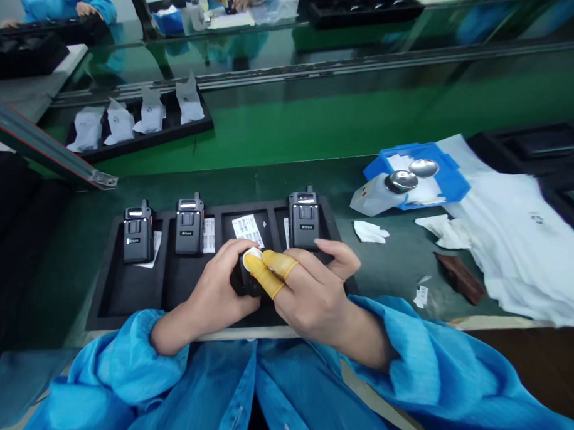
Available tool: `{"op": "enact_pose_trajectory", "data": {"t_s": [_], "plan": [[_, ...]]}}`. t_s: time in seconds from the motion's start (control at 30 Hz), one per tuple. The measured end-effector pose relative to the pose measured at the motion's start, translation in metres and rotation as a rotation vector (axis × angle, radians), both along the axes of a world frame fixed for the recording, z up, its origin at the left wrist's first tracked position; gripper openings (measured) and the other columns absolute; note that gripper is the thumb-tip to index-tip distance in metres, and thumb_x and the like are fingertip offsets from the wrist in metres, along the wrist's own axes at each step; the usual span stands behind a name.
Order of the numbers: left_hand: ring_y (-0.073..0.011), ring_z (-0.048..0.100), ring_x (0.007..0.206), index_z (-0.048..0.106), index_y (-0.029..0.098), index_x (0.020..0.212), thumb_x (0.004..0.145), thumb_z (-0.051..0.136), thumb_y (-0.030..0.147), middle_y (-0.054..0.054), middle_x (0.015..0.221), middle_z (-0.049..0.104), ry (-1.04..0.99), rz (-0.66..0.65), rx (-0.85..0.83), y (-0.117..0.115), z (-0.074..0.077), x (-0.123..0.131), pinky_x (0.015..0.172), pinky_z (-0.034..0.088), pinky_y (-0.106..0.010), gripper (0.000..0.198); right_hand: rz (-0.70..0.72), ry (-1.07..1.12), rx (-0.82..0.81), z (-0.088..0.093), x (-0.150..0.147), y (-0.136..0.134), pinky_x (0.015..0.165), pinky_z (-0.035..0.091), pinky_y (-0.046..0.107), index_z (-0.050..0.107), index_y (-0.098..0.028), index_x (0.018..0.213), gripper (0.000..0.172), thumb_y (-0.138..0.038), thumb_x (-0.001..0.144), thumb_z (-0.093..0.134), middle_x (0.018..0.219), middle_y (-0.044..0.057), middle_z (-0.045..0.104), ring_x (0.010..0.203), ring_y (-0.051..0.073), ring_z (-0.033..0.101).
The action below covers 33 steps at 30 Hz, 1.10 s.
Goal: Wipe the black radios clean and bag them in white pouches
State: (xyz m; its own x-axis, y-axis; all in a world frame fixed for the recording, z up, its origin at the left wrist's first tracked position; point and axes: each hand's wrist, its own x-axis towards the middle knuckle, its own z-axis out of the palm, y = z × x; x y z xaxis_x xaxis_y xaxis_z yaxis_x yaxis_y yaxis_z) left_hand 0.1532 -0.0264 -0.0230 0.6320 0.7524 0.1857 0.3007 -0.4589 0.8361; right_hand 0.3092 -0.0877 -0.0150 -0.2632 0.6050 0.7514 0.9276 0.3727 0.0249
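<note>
My left hand (221,288) is wrapped round a small black device (244,279) over the front of a black foam tray (124,297). My right hand (312,291), with yellow finger cots on two fingers, presses a small white piece onto the top of that device. Three black radio-like devices stand upright in the tray: one at the left (137,233), one in the middle (189,225), one at the right (305,219). White labels (247,229) lie in the tray's compartments.
A blue tray (451,177) with a white dispenser bottle (379,193) and a metal cap sits to the right, beside white cloths (516,235) and a brown block (461,277). A black tray of white pouches (130,122) rides the green conveyor. Other people in blue coats work at the far side.
</note>
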Motion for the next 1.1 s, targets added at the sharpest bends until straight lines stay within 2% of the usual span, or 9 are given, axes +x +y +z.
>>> {"op": "enact_pose_trajectory", "data": {"t_s": [0.4, 0.6, 0.7, 0.87, 1.1], "plan": [[-0.0212, 0.06, 0.104, 0.049, 0.021, 0.11, 0.06, 0.062, 0.006, -0.006, 0.11, 0.06, 0.029, -0.013, 0.058, -0.002, 0.002, 0.001, 0.089, 0.05, -0.035, 0.055, -0.051, 0.034, 0.003, -0.003, -0.002, -0.012, 0.09, 0.026, 0.039, 0.064, -0.022, 0.069, 0.03, -0.002, 0.08, 0.043, 0.069, -0.004, 0.064, 0.079, 0.011, 0.056], [-0.0204, 0.059, 0.102, 0.049, 0.021, 0.109, 0.059, 0.06, 0.006, -0.004, 0.108, 0.059, 0.019, 0.016, 0.033, -0.001, 0.002, 0.001, 0.087, 0.051, -0.034, 0.054, -0.075, 0.041, -0.007, -0.001, 0.002, -0.008, 0.09, 0.026, 0.038, 0.06, -0.02, 0.061, 0.028, -0.003, 0.079, 0.046, 0.072, -0.003, 0.064, 0.079, 0.011, 0.055], [-0.0201, 0.06, 0.099, 0.049, 0.022, 0.109, 0.06, 0.06, 0.006, -0.004, 0.106, 0.06, 0.015, 0.019, 0.035, -0.001, 0.002, 0.0, 0.085, 0.051, -0.034, 0.053, -0.091, 0.066, -0.005, 0.001, 0.002, -0.003, 0.089, 0.028, 0.037, 0.062, -0.022, 0.064, 0.028, -0.006, 0.081, 0.047, 0.073, -0.003, 0.064, 0.077, 0.011, 0.054], [-0.0204, 0.06, 0.101, 0.049, 0.021, 0.11, 0.059, 0.06, 0.007, -0.005, 0.107, 0.059, 0.018, 0.011, 0.034, 0.0, 0.002, 0.0, 0.086, 0.051, -0.035, 0.054, 0.006, 0.116, -0.065, 0.001, -0.001, 0.004, 0.088, 0.027, 0.038, 0.068, -0.024, 0.077, 0.033, -0.006, 0.084, 0.041, 0.074, -0.003, 0.064, 0.076, 0.011, 0.053], [-0.0204, 0.06, 0.103, 0.048, 0.022, 0.111, 0.057, 0.062, 0.006, -0.005, 0.109, 0.06, 0.048, -0.012, 0.071, 0.001, 0.005, -0.002, 0.088, 0.051, -0.035, 0.058, 0.131, 0.142, -0.147, 0.002, 0.004, 0.004, 0.093, 0.021, 0.039, 0.067, -0.024, 0.076, 0.035, -0.009, 0.091, 0.039, 0.076, -0.007, 0.066, 0.081, 0.009, 0.054]]}}
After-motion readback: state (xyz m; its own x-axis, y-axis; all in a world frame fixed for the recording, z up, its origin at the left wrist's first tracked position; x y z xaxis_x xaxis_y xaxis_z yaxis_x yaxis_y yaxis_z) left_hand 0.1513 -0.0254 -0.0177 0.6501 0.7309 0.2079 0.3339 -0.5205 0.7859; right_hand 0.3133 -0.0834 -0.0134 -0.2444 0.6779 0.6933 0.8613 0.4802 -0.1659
